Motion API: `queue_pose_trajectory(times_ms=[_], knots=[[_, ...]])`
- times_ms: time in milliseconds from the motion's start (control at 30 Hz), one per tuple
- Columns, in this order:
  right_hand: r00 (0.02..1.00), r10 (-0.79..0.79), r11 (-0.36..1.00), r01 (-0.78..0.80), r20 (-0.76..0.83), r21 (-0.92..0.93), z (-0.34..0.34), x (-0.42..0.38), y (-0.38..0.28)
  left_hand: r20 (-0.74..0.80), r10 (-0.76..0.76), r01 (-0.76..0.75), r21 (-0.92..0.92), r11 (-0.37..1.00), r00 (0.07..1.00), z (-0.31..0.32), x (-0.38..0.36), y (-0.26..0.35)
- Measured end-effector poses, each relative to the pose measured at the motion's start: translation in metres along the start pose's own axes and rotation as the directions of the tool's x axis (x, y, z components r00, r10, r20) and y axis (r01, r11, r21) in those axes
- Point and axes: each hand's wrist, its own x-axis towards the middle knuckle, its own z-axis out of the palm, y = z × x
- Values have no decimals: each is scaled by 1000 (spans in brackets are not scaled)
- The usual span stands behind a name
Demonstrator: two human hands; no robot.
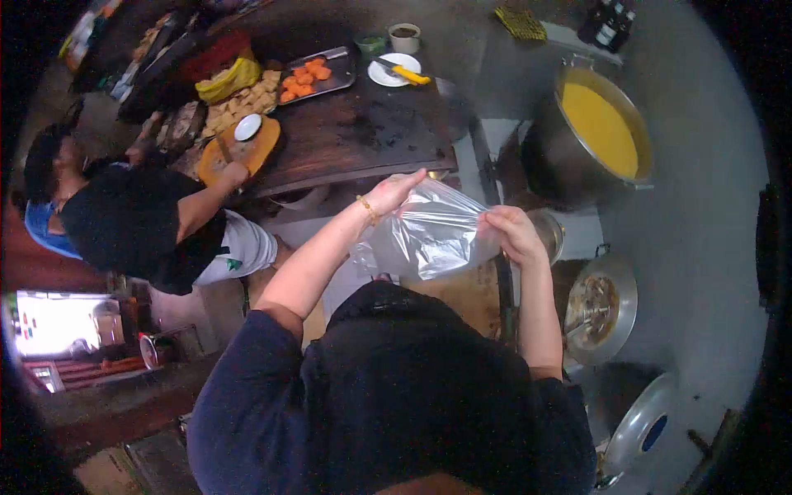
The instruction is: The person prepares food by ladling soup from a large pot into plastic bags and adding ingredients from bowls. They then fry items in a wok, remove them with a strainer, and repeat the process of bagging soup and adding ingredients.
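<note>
A clear plastic bag (437,235) is stretched between my two hands in front of my chest. My left hand (398,193), with a beaded bracelet at the wrist, holds the bag's upper left edge between thumb and fingers. On the other side my right hand (513,233) pinches the gathered plastic at the bag's upper right. The bag hangs down in shiny creases, and nothing can be made out inside it. Both hands are just past the near edge of the dark wooden table (363,132).
At the left a person (124,214) works at an orange board (264,144). Beyond are a tray (342,74) of orange pieces and a plate (384,74) with a yellow-handled knife. A large pot (540,153) of yellow liquid and a wok (623,305) stand right.
</note>
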Motion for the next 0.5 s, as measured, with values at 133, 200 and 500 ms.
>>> queue_pose_trajectory(times_ms=[133, 200, 500], knots=[[989, -94, 988, 107, 113, -115, 47, 33, -10, -76, 5, 0, 70, 998, 997, -84, 12, -43], [996, -87, 993, 87, 10, -78, 66, 51, -5, -383, 208, -177, 115, 977, 900, -136, 18, -69], [952, -151, 931, 228, 267, -285, 195, 131, 50, 69, -14, 14, -4, 1000, 997, -121, -69, -22]])
